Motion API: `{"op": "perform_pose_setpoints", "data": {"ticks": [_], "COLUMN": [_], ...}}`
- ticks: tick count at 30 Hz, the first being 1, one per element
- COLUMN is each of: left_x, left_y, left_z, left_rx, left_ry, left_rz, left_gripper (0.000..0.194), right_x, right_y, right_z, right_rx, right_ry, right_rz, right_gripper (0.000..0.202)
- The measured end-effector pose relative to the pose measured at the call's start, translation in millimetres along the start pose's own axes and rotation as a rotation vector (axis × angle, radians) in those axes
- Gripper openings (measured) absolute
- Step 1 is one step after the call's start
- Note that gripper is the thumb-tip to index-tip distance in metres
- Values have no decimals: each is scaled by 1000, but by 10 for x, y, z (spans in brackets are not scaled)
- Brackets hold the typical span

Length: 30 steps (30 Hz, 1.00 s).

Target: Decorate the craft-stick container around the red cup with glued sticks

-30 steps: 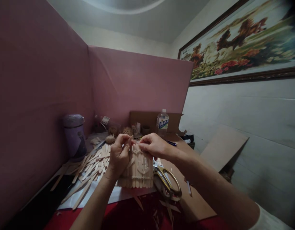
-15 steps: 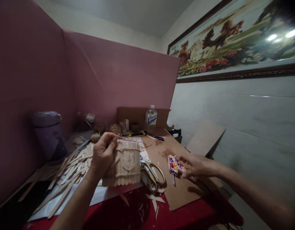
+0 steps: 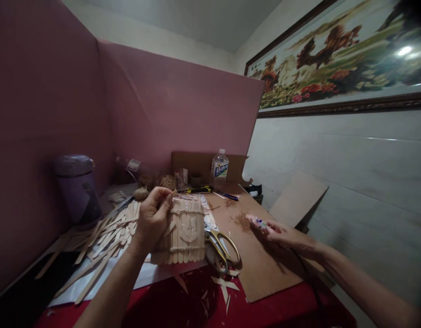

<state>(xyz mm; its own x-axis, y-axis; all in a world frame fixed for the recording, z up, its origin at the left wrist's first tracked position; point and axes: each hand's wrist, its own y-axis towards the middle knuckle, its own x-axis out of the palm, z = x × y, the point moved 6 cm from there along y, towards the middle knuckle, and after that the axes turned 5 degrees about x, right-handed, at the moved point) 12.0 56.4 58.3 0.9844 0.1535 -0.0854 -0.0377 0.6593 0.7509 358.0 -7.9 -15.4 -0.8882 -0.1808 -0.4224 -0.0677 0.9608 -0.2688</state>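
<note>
Between thumb and fingers, my left hand (image 3: 155, 217) pinches a small wooden piece (image 3: 174, 193) at the top left of a popsicle-stick panel (image 3: 185, 232). That panel has cord along its top and bottom and cut wooden shapes on its front. My right hand (image 3: 282, 236) is wrapped round a flower-patterned glue gun (image 3: 260, 223), lifted over the cardboard sheet (image 3: 261, 269). Gold-handled scissors (image 3: 222, 248) lie right of the panel, their blades partly hidden behind it.
Loose wooden sticks (image 3: 108, 246) are piled at the left, near a purple tumbler (image 3: 78, 189). Behind are a bottle (image 3: 220, 168), a yellow cutter (image 3: 199, 189), a blue pen (image 3: 230, 197) and twine (image 3: 167, 182). Wood scraps (image 3: 225, 284) lie on the red cloth (image 3: 265, 314).
My right hand has closed round the glue gun and raised it off the cardboard. The view has shifted slightly; my left hand keeps its pinch beside the panel.
</note>
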Motion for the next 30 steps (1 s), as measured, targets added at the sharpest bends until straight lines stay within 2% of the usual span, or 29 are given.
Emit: {"op": "perform_pose_setpoints", "data": {"ticks": [4, 6, 8, 10, 15, 19, 21, 27, 30], "left_x": [12, 19, 21, 22, 48, 59, 58, 54, 56], "left_y": [-8, -12, -16, -21, -49, -71, -76, -74, -70], "left_z": [26, 42, 62, 77, 62, 48, 56, 87, 77], "left_rx": [19, 21, 28, 31, 10, 1, 5, 22, 9], "left_ry": [-1, 1, 5, -1, -40, -48, -43, -28, -37], "left_rz": [-12, -25, -29, -31, -64, -80, -83, -84, -79], "left_gripper": [9, 10, 10, 10, 13, 14, 14, 13, 14], "right_x": [-112, -125, -64, 74, 478, 710, 789, 919, 975], "right_y": [-28, -70, -129, -198, -326, -316, -304, -359, -440], "right_z": [-104, -206, -352, -559, -1035, -1202, -1260, -1439, -1481], "right_rx": [-15, -29, -34, -76, -181, -198, -228, -365, -376], "right_ry": [85, 190, 281, 294, 111, -55, -127, -244, -301], "right_rz": [148, 179, 161, 91, -42, -120, -138, -77, -87], "right_gripper": [37, 33, 33, 33, 35, 39, 41, 33, 36]}}
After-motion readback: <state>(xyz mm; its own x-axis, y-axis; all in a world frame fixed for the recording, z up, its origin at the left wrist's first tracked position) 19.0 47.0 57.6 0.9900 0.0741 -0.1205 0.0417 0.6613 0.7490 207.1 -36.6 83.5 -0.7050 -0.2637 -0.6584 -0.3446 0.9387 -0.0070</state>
